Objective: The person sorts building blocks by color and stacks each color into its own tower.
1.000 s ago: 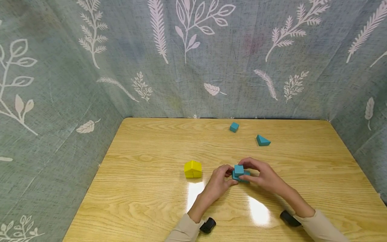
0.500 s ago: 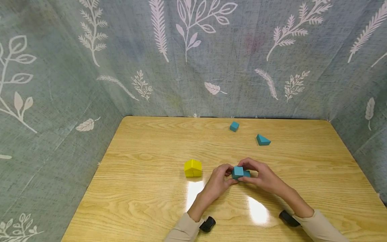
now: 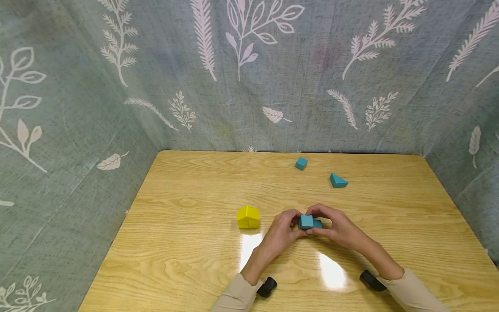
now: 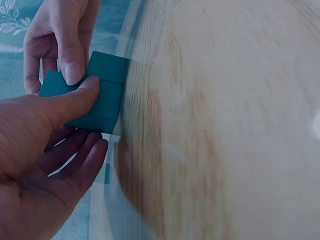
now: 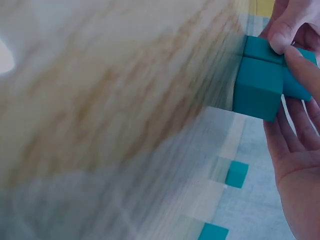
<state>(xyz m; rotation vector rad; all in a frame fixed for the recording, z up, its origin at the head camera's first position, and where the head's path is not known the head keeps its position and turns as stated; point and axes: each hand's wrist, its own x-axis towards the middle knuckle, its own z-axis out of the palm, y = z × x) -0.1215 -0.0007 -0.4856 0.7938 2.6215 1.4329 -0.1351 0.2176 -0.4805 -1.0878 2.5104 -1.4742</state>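
Two teal blocks (image 5: 260, 87) stand side by side on the table, and a teal cube (image 3: 306, 221) sits over the left one. My right hand (image 3: 338, 226) pinches this upper cube between thumb and fingers. From the left, my left hand (image 3: 281, 230) holds the lower left block (image 4: 102, 107), its thumb in front and its fingers behind. The two thumb tips lie close together at the seam between upper and lower blocks. In the head view, the upper cube and fingers hide most of the lower left block.
A yellow house-shaped pair of blocks (image 3: 248, 217) stands to the left of my hands. Farther back on the wooden table (image 3: 187, 190) lie a teal cube (image 3: 301, 164) and a teal triangular block (image 3: 338, 180). A patterned curtain (image 3: 218, 117) rises behind the table.
My right hand has brought the upper cube down and slightly left onto the lower left block. The left hand has stayed nearly still at the lower block.
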